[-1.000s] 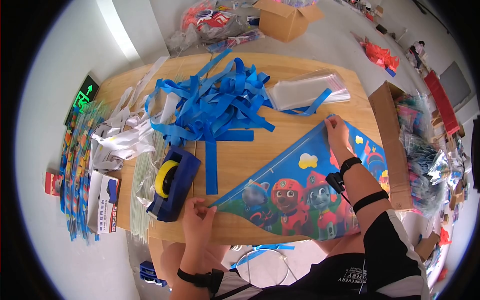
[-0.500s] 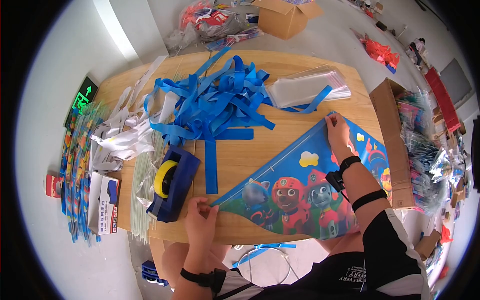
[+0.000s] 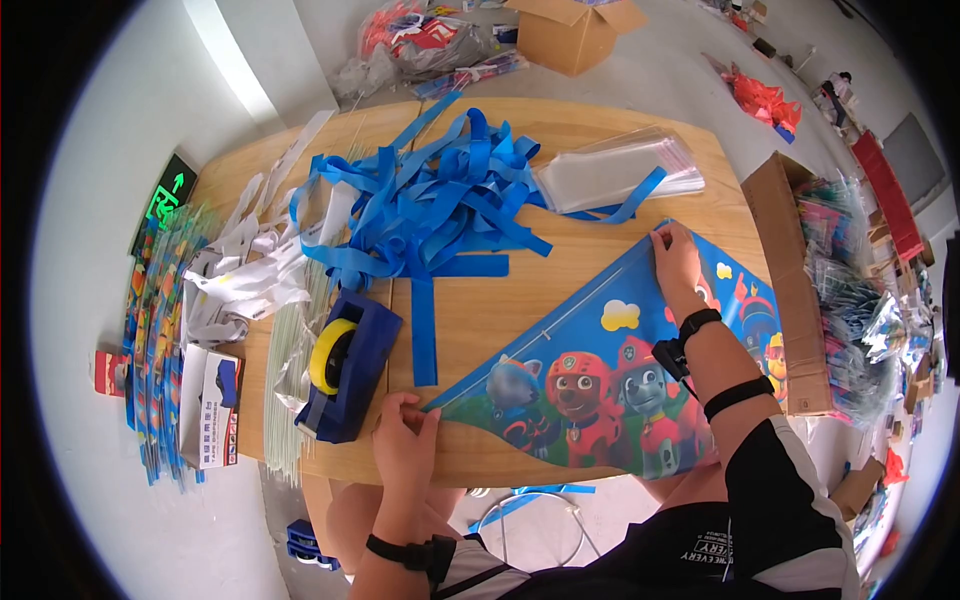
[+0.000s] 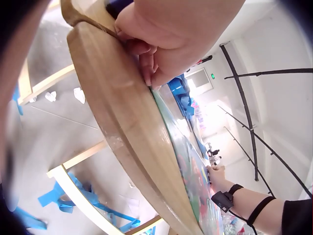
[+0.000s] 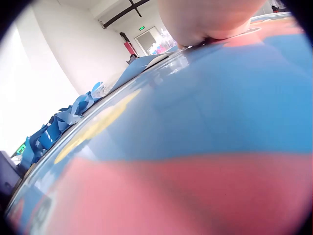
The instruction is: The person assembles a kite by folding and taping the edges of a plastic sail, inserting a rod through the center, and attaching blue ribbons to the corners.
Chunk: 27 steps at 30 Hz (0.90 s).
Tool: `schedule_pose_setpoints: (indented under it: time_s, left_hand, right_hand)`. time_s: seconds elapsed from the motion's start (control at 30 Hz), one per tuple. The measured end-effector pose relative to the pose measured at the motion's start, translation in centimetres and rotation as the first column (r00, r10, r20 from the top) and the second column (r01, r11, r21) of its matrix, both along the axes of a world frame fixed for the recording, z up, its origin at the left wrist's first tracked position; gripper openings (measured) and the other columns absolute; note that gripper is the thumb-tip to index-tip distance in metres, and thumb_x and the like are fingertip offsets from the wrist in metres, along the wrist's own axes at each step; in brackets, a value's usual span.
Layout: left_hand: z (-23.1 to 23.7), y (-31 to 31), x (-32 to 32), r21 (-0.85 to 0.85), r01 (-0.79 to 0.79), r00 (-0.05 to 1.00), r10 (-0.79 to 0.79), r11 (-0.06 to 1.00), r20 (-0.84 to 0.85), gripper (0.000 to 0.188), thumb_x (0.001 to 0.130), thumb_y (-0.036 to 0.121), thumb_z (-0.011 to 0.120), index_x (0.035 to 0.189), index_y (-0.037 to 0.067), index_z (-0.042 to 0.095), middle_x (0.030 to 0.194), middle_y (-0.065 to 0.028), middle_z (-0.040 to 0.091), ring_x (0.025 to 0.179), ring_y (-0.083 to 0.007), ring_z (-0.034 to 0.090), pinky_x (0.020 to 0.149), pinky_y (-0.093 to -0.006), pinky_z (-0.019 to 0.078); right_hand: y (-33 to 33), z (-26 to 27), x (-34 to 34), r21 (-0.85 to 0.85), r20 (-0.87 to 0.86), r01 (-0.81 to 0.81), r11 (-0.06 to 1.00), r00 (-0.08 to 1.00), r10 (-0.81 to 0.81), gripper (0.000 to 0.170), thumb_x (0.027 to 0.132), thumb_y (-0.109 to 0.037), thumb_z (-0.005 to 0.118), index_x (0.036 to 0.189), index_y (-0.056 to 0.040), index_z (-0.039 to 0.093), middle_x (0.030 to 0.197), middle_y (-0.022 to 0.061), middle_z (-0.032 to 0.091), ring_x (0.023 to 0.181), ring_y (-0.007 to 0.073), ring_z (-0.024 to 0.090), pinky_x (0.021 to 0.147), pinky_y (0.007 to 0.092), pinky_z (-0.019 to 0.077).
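Observation:
A printed kite (image 3: pixel 580 330), blue with cartoon dogs and yellow clouds, lies along the table's front right. A thin pale strip runs along its upper left edge. My left hand (image 3: pixel 404 445) pinches its left tip between thumb and fingers, close to the table edge; in the left wrist view the thumb and fingertips meet at the green tip. At the upper corner my right hand (image 3: pixel 678 262) grips the kite's edge with bent fingers. The right wrist view shows the glossy kite surface (image 5: pixel 205 107) up close, with the right fingertips mostly hidden beneath the hand.
On the wooden table (image 3: pixel 480 310) lie a heap of blue ribbons (image 3: pixel 450 190), a blue tape dispenser (image 3: pixel 360 370), clear plastic bags (image 3: pixel 620 180), white strips (image 3: pixel 245 270) and thin pale rods (image 3: pixel 285 390). A cardboard box (image 3: pixel 790 290) of packed goods stands at the right edge.

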<state>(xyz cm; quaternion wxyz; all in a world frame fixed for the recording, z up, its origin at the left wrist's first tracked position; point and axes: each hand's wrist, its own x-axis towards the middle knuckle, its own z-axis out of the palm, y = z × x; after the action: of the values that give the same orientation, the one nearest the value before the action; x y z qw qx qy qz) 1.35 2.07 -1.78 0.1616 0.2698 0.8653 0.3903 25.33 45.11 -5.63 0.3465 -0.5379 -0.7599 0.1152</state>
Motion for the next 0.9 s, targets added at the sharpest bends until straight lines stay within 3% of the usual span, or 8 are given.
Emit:
schedule_pose_setpoints:
  time_s: [0.3,0.6,0.7,0.77,0.9]
  left_hand:
    - [0.7,0.4,-0.4,-0.058,0.026,1.000,-0.025,0.998,0.020,0.031,0.081,0.012,0.081,0.105,0.008,0.061,0.077,-0.0070,0.068,0.074,-0.0267,0.067,0.069,-0.0394,0.0504]
    - [0.8,0.4,-1.0,-0.153,0.065,0.998,-0.061,0.986,0.029,0.028,0.082,0.017,0.081,0.102,0.008,0.064,0.078,-0.0072,0.070,0.077,-0.0277,0.069,0.071,-0.0405,0.0530]
    - [1.1,0.4,-1.1,-0.175,0.080,0.997,-0.078,0.981,0.019,0.028,0.083,0.018,0.081,0.102,0.007,0.064,0.079,-0.0080,0.071,0.077,-0.0280,0.070,0.071,-0.0405,0.0539]
    - [1.2,0.5,-1.2,-0.168,0.101,0.995,-0.097,0.981,0.031,0.029,0.083,0.019,0.081,0.102,0.006,0.064,0.079,-0.0088,0.072,0.078,-0.0282,0.071,0.070,-0.0398,0.0543]
    - [1.0,0.6,-1.4,-0.190,0.102,0.994,-0.093,0.977,0.055,0.029,0.083,0.019,0.081,0.103,0.006,0.064,0.080,-0.0095,0.072,0.078,-0.0284,0.071,0.070,-0.0393,0.0544]
  right_hand:
    - [0.0,0.2,0.0,0.002,0.030,0.004,1.000,1.000,-0.004,0.018,0.092,-0.024,0.073,0.089,-0.0084,0.064,0.091,0.0097,0.066,0.084,0.0327,0.065,0.071,0.0442,0.0511]
    - [-0.2,1.0,0.1,-0.062,0.066,0.047,0.997,0.997,-0.042,0.020,0.089,-0.029,0.075,0.089,-0.0102,0.068,0.091,0.0076,0.069,0.085,0.0287,0.068,0.074,0.0419,0.0504]
    - [0.1,0.4,0.3,-0.029,0.089,0.048,0.998,0.995,-0.045,0.022,0.088,-0.031,0.077,0.093,-0.0118,0.069,0.089,0.0042,0.069,0.085,0.0257,0.068,0.077,0.0410,0.0488]
    - [0.4,0.1,0.2,-0.004,0.080,0.185,0.983,0.980,-0.184,0.027,0.085,-0.032,0.079,0.102,-0.0132,0.070,0.087,0.0016,0.067,0.084,0.0234,0.067,0.080,0.0413,0.0476]
    - [0.5,-0.1,0.5,-0.030,0.048,0.130,0.991,0.991,-0.129,0.035,0.083,-0.033,0.081,0.111,-0.0140,0.070,0.086,0.0006,0.066,0.084,0.0219,0.065,0.078,0.0404,0.0485]
